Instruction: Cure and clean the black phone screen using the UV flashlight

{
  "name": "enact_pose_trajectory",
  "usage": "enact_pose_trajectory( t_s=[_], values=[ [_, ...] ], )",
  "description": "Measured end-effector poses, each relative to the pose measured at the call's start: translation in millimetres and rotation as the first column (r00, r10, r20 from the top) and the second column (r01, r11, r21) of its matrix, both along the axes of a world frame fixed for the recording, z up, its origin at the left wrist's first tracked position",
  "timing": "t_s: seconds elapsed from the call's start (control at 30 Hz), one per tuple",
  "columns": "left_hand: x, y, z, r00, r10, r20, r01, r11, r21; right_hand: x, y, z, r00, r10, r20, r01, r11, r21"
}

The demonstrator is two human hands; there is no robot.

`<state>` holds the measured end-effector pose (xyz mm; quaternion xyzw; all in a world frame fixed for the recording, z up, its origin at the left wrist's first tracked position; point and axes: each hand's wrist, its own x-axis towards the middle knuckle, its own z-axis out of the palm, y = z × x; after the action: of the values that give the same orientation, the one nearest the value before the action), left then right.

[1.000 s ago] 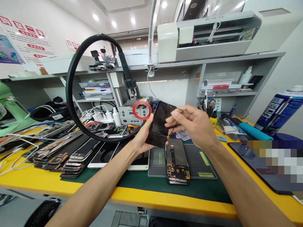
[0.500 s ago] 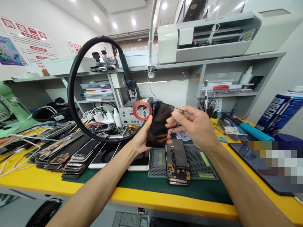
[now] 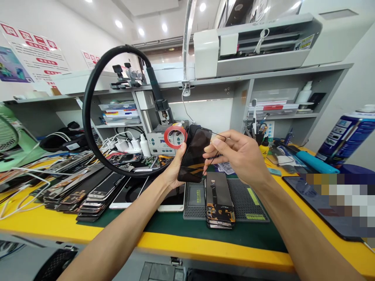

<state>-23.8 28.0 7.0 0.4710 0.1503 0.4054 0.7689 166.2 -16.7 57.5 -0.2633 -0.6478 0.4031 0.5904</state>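
My left hand (image 3: pixel 175 171) is closed around a black rectangular glass phone panel (image 3: pixel 191 156), raised near the grey perforated flat mat (image 3: pixel 247 195); my right hand (image 3: pixel 240 154) pinches a thin black curved strip (image 3: pixel 220 135). Strip apparently partly off the panel's right side; remaining attachment: cannot tell. Stacked dark panels (image 3: pixel 219 191) on mat, green sheet (image 3: pixel 181 225) beneath; grey shelving (image 3: pixel 245 107) behind.

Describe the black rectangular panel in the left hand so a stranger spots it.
Find the yellow-edged workbench. Above it, the left hand holds the glossy black panel, tilted. Unlike the dark panels stacked below, it has a thin black strip pinched beside it by the right hand.
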Motion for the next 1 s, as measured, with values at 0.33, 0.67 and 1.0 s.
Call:
enact_pose_trajectory(
  t_s=[0.33, 0.67, 1.0],
  values=[
    [-1.7, 5.6, -4.4, 1.000, 0.009, -0.011, -0.009, 1.000, 0.027, -0.7, -2.3, 0.5, 1.000, 0.008, 0.006, -0.008, 1.000, 0.011],
    [-0.2, 3.9, -1.7, 1.000, 0.002, 0.006, -0.002, 0.999, 0.049, 0.5, -4.0, 1.5, 1.000, 0.008, 0.016, -0.009, 1.000, 0.027],
    [-1.6, 5.0, -2.6, 1.000, 0.021, -0.002, -0.021, 0.999, 0.025, -0.8, -3.2, 0.8, 1.000, 0.000, 0.013, -0.001, 1.000, 0.025]
  ],
)
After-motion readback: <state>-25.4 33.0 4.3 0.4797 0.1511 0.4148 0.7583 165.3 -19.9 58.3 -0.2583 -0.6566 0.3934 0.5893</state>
